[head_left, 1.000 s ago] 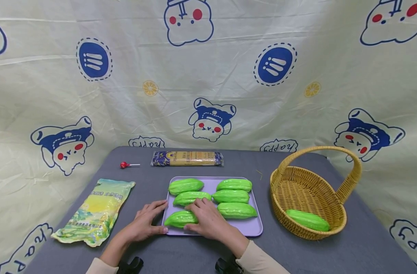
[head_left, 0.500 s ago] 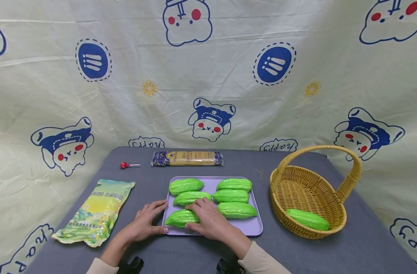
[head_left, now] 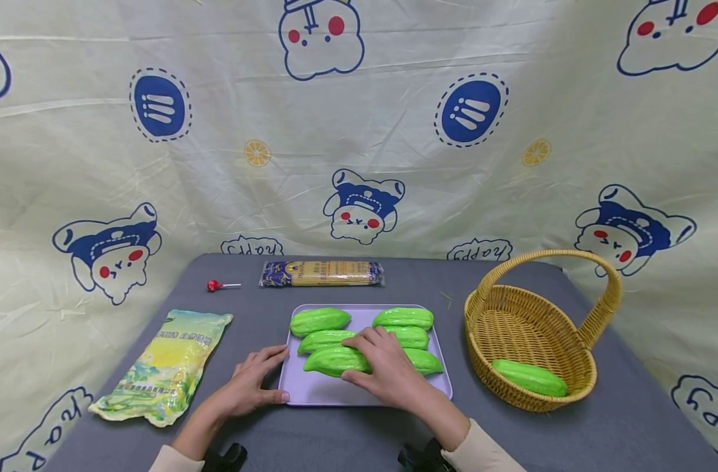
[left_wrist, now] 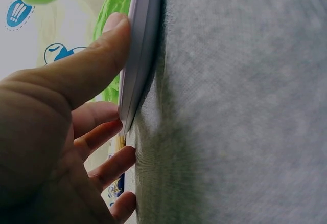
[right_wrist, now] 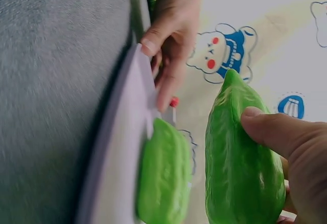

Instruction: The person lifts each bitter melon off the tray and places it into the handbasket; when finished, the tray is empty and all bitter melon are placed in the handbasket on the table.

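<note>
My right hand [head_left: 388, 364] grips a green bitter melon [head_left: 335, 361], fingers over its top and thumb on the near side. In the right wrist view this bitter melon [right_wrist: 242, 168] hangs above the lilac tray [right_wrist: 115, 147], apart from it. Several other bitter melons [head_left: 320, 320] lie on the tray in two columns; my right hand partly hides those on the right. My left hand [head_left: 249, 383] rests against the tray's left edge. The left wrist view shows its thumb and some fingertips [left_wrist: 110, 112] touching the rim, fingers loosely extended.
A wicker basket [head_left: 512, 321] with a tall handle stands at right, one bitter melon [head_left: 530, 378] inside. At left lies a yellow-green bag [head_left: 166, 364]. A red lollipop [head_left: 215, 285] and a packet of noodles [head_left: 322, 273] lie behind the tray.
My right hand has lifted the front-left bitter melon off the tray and moved it up and to the right. My left hand has stayed at the tray's edge.
</note>
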A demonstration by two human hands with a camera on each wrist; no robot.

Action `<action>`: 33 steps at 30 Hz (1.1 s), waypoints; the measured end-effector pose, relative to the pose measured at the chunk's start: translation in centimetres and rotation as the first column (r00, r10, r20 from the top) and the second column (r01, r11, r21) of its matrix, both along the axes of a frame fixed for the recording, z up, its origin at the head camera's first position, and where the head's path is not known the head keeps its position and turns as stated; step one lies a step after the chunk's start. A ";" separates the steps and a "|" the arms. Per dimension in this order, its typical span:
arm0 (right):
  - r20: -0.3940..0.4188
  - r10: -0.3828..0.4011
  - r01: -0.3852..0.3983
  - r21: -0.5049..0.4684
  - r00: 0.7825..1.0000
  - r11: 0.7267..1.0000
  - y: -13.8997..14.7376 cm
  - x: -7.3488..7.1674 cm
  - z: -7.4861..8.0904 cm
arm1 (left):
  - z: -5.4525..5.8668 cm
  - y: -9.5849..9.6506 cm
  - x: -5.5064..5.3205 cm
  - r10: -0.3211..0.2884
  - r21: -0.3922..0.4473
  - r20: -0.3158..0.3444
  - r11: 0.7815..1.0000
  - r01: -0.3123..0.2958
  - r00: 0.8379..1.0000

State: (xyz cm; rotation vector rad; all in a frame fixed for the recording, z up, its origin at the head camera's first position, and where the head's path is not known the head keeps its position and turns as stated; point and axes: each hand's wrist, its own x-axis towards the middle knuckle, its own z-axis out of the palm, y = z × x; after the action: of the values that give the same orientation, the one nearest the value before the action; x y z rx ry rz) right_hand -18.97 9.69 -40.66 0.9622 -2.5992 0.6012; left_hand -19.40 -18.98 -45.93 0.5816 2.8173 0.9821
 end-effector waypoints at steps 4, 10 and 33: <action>-0.023 -0.027 0.027 -0.021 0.999 0.999 1.4 0.2 0.9 | 0.0 0.0 0.0 0.001 -0.006 0.003 1.000 -0.001 1.000; -0.082 -0.079 0.076 -0.043 0.993 0.996 3.9 0.4 1.9 | -0.1 0.1 -0.1 0.016 -0.001 0.033 1.000 -0.016 0.999; -0.190 -0.207 0.188 -0.115 0.960 0.976 12.7 1.3 3.6 | -0.1 0.1 -0.1 0.010 0.004 0.044 1.000 -0.010 0.999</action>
State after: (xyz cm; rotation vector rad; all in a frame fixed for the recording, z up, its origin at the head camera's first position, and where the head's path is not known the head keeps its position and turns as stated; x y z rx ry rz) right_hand -17.70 22.40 -37.10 0.6843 -2.4247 0.5404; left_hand -19.50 -18.93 -45.99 0.5398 2.7829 0.9900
